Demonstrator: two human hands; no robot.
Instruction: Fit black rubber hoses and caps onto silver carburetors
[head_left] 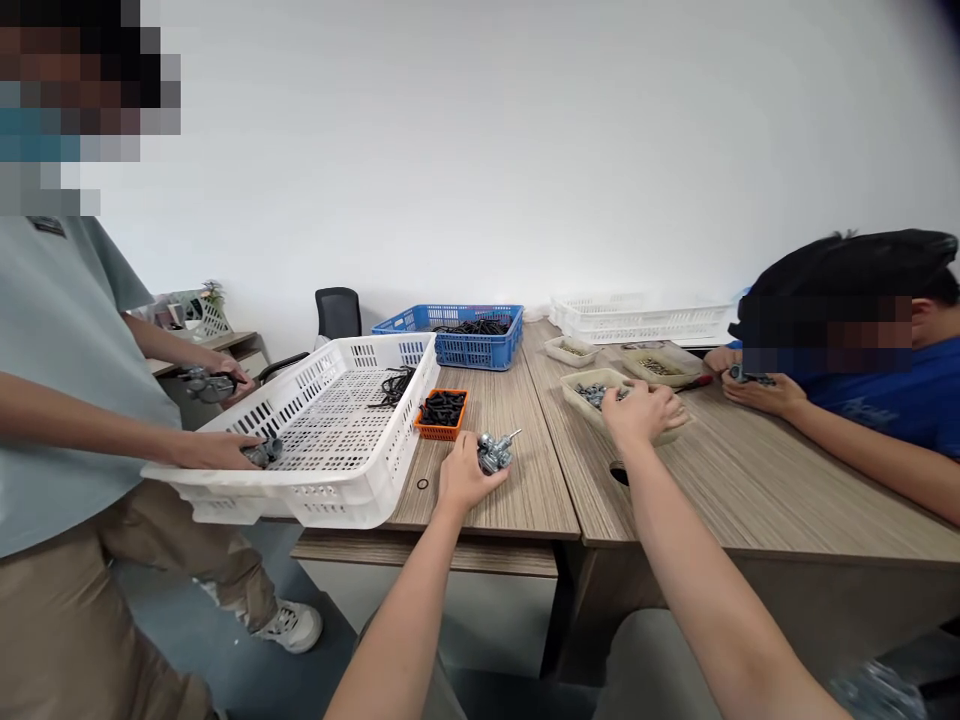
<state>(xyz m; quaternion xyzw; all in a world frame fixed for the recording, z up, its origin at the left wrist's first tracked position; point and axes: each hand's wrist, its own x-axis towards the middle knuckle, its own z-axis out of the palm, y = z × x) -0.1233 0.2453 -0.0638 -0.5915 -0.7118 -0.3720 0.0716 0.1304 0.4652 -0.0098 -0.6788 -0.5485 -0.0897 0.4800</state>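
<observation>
My left hand [463, 475] is wrapped around a silver metal carburetor [495, 455], held just above the near edge of the table, with a thin stem pointing up to the right. My right hand [643, 410] reaches over a cream plastic tub [576, 385] of small silver metal parts [592, 394]. Its thumb and fingers are apart and curve down at the tub; the fingertips are partly hidden. Left of my left hand lies a small black ring [422, 484], and behind it stands an orange basket [441, 434] of short black pieces [442, 408].
A white crate [352, 495] overhangs the table's left edge, beside a standing person [67, 400] holding metal parts. Behind stand a blue crate [480, 352] and white trays [637, 322]. Two more tubs [679, 379] and a screwdriver [697, 383] lie near a seated person [885, 400].
</observation>
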